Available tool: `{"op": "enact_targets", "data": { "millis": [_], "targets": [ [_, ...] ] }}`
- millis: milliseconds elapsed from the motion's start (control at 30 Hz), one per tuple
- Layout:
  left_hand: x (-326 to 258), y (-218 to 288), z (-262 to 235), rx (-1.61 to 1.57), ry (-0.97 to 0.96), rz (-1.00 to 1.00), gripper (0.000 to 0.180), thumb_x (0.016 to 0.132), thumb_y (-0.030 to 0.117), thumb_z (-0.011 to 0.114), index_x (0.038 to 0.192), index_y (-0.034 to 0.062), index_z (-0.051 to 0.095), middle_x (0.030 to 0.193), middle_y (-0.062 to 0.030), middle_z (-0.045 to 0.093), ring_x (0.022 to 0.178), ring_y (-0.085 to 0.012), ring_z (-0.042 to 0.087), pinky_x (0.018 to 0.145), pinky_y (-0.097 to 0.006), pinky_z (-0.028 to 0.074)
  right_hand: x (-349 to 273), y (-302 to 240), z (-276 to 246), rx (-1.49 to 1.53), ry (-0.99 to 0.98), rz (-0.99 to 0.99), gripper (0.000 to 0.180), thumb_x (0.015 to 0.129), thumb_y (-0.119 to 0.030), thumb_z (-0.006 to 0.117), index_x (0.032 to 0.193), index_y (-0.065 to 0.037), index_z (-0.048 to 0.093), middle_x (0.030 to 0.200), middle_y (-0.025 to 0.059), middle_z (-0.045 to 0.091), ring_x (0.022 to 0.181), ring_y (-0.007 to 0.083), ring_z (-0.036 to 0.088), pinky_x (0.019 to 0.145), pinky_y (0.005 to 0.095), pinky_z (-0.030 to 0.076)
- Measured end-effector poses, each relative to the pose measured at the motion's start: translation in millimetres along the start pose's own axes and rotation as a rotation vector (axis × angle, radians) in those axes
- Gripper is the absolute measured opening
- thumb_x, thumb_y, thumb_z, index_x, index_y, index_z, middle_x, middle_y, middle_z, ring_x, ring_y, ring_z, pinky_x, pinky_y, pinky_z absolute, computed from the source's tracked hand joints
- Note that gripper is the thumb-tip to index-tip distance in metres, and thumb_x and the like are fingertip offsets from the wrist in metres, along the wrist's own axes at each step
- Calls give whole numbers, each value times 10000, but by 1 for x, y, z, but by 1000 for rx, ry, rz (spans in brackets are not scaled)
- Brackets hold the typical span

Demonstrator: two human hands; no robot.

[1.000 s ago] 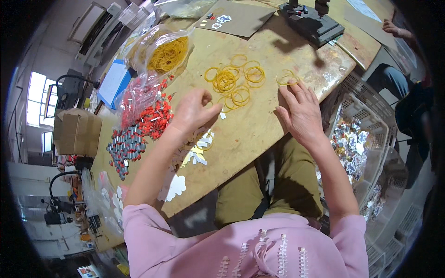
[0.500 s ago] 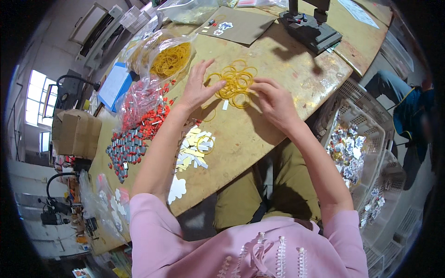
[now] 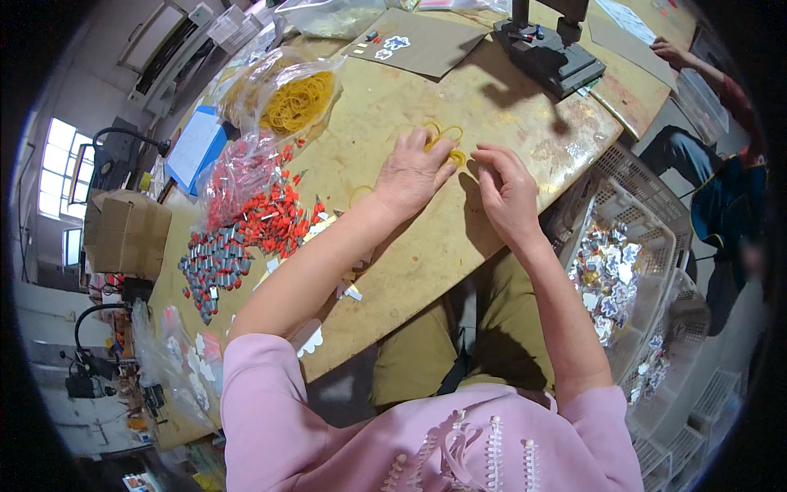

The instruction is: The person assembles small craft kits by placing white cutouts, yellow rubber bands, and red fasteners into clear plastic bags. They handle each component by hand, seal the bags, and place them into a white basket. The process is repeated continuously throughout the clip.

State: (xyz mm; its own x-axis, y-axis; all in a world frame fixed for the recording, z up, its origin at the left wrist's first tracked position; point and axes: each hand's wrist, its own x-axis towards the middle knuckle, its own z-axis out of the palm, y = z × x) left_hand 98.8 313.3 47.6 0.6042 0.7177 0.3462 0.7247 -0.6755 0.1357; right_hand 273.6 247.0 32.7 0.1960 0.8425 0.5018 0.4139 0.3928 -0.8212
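My left hand lies palm down over the pile of yellow rubber bands, its fingers bent and closed on them. A few loops show past its fingertips, and the rest are hidden beneath. Just to the right, my right hand is held a little above the table, its fingers curled together; what they hold, if anything, is hidden. Partly under my left forearm lie white and pale yellow slips. Beyond that forearm spreads a heap of small red-tipped grey parts.
An open plastic bag of rubber bands stands at the far left. Brown board and a black press stand occupy the back. Plastic crates hold flower-shaped pieces at right. Another person's hand rests at the far right.
My left hand has moved right and down onto the rubber bands, covering most of them. My right hand has drawn slightly away. Another person's hand and a board have appeared at the far right.
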Motion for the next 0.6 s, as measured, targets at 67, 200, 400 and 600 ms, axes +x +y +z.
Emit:
{"op": "enact_targets", "data": {
  "millis": [67, 200, 400, 600],
  "targets": [
    [8, 9, -5, -3, -168, -132, 324, 898, 276, 648, 1174, 128, 568, 1147, -178, 555, 1025, -420, 585, 834, -477, 497, -1, 3, -3, -12, -16, -2, 165, 892, 23, 584, 1031, 1, 669, 1104, 141, 666, 948, 248, 664, 805, 303, 526],
    [-2, -25, 7, -163, -127, -123, 228, 919, 226, 638, 1061, 59, 572, 979, -219, 607, 745, -384, 597, 725, -470, 514, -2, -1, -3, 23, -47, 10, 156, 900, 20, 580, 1015, -9, 681, 1064, 120, 684, 938, 212, 661, 799, 282, 513],
    [-2, -65, -55, -1422, -271, -927, 168, 995, 213, 588, 962, 50, 562, 794, -24, 565, 640, -116, 553, 521, -282, 475, 1, 1, -3, 108, -5, 11, 145, 869, 22, 576, 977, 2, 669, 954, 132, 676, 828, 246, 669, 737, 304, 525],
    [15, -123, -63, -1659, -85, -1075, 111, 1002, 154, 553, 950, 57, 557, 790, -38, 556, 575, -101, 505, 466, -247, 451, 0, 0, -5, 51, -53, 6, 149, 881, 51, 565, 981, 3, 664, 970, 116, 677, 859, 218, 662, 757, 289, 513]
  ]
}}
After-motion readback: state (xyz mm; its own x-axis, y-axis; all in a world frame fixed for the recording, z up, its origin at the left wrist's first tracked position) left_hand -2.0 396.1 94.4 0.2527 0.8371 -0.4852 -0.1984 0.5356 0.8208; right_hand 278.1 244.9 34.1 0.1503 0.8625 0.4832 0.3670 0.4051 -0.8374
